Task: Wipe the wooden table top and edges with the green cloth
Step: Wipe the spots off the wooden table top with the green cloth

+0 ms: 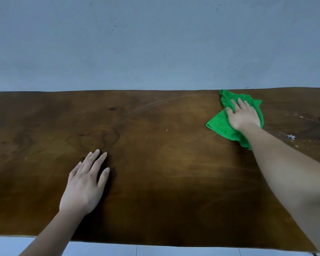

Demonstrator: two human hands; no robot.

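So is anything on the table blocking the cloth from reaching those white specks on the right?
Nothing visible does. The right hand presses the green cloth flat on the table, and only bare wood lies between it and the white specks.

Two bare arms show, one from the lower left and one from the lower right. Neither carries a sleeve, cuff, watch, bracelet or glove along the part in view; both forearms are uncovered from the frame edge to the wrist. The left hand point(83, 187) is slender, with long, narrow fingers point(93, 159) and short, plain nails without polish. The right hand point(243, 115) is likewise bare, with no ring on any finger that shows. The right forearm looks broad and slightly blurred near the lower right corner, where it lies closest to the camera.
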